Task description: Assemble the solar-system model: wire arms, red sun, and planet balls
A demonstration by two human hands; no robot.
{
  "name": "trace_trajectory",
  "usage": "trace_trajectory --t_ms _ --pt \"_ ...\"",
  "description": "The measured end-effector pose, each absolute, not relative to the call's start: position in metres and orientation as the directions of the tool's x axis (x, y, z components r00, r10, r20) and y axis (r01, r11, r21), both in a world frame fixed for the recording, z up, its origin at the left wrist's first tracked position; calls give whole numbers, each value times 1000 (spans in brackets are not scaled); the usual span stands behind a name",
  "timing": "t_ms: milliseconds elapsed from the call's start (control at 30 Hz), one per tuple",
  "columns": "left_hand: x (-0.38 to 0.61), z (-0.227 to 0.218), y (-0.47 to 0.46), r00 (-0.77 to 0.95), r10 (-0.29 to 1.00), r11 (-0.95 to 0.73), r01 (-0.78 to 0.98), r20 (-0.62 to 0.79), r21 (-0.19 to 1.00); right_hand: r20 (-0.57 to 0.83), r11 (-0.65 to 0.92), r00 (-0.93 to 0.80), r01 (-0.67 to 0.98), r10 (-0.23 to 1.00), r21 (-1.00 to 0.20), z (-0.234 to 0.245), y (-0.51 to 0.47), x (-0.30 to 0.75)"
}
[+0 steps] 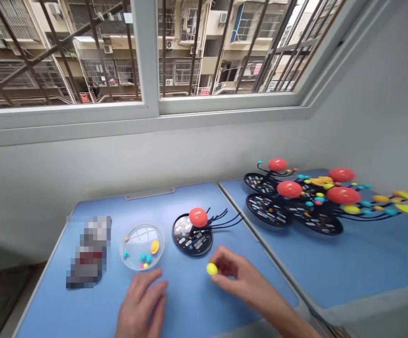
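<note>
Pinched between the thumb and fingers of my right hand is a small yellow ball, held above the blue table. My left hand is at the table's front with its fingers apart, holding nothing. Just beyond it stands a clear round bowl containing several small turquoise, orange, yellow and red pieces. Between and beyond my hands sits a solar system model: a round black base with printed labels, a red dome on top and thin black arms reaching right, their ends bare.
On the right-hand blue table stand several similar models with coloured balls on their arms. A blurred-out dark packet lies at the left. Behind the tables are a white wall and a barred window.
</note>
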State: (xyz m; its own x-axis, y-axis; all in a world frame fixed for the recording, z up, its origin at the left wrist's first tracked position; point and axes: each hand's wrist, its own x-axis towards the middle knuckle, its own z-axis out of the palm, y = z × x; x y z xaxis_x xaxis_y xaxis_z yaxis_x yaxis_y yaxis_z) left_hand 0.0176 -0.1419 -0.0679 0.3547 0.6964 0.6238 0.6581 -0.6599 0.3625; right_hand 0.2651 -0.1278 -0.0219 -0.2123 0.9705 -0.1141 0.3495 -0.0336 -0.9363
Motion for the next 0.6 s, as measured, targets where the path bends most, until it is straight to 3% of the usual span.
trace_trajectory --t_ms 167,300,467,600 --pt "76 -76 -136 601 635 -764 582 485 278 -2 -72 209 327 978 -942 -49 -121 329" --pt "103 -73 -124 660 674 -733 654 332 189 86 22 196 307 977 -951 -49 -105 344" --pt "116 -72 -116 648 737 -675 723 192 149 18 -24 155 264 988 -964 -48 -113 343" --pt "118 -72 -118 635 752 -659 723 177 206 -47 -77 164 182 985 -980 -58 -142 344"
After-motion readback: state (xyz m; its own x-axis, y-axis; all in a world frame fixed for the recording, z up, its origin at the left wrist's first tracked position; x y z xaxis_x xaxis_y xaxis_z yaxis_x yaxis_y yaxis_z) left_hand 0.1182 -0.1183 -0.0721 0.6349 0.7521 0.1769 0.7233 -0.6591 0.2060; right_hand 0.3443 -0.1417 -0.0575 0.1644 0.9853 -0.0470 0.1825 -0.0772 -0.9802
